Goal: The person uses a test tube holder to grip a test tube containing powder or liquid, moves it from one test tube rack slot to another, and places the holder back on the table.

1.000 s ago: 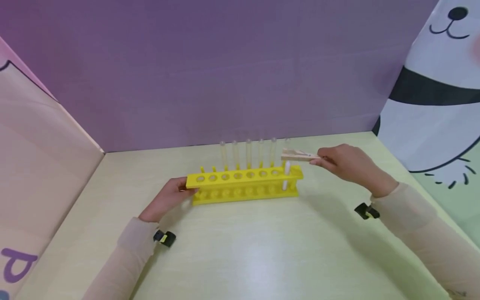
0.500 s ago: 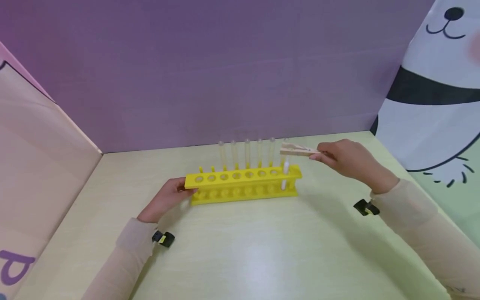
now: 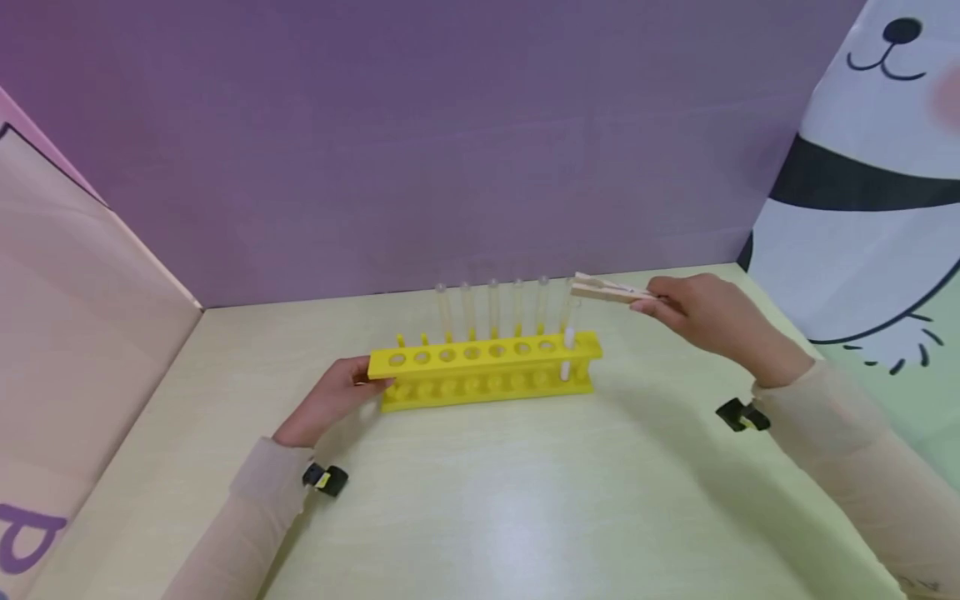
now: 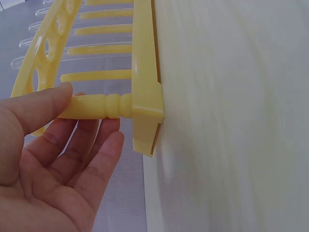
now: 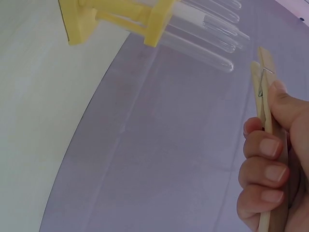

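A yellow test tube rack (image 3: 480,367) stands on the table. My left hand (image 3: 337,402) grips its left end post (image 4: 91,106) between thumb and fingers. My right hand (image 3: 705,317) holds a wooden test tube clamp (image 3: 609,290) by its handle, to the right of the rack and above it. The clamp's tips are slightly apart, with nothing between them in the right wrist view. A test tube (image 3: 569,339), white in its lower part and clear at the top, stands in the front row's rightmost hole, just beyond the clamp's tips.
Several clear test tubes (image 3: 493,308) sit upside down on the rack's rear pegs. Two bare pegs (image 3: 401,340) show at the left. A purple wall (image 3: 465,150) backs the pale table (image 3: 480,500); printed panels stand on both sides.
My right hand and the clamp have risen and then shifted right, away from the tube with the white part. That tube stays in the rack, and my left hand keeps its grip.
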A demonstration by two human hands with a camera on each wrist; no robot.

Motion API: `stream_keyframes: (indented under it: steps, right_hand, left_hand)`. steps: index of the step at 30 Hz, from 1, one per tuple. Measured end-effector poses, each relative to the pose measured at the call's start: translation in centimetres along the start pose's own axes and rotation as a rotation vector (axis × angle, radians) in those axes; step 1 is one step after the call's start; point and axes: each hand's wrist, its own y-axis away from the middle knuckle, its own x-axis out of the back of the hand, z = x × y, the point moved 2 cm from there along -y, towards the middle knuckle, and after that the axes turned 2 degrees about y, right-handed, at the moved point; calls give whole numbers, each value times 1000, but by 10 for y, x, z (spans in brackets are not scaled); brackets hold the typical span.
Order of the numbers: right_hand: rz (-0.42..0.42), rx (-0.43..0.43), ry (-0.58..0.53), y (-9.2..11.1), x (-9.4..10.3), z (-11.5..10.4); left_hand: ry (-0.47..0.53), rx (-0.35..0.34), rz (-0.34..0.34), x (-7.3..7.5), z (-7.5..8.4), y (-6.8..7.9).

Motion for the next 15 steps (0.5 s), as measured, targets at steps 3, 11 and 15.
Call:
stream_keyframes:
  steps: [3, 11, 15]
  right_hand:
    - [0, -15, 0, 2, 1, 3]
    - [-11, -72, -25, 9, -3, 9]
    - [-11, -81, -42, 12, -7, 12]
  left_hand:
    - [-3, 7, -2, 0, 0, 0]
    - [-7, 8, -3, 0, 0, 2]
    - [-2, 8, -2, 0, 0, 2]
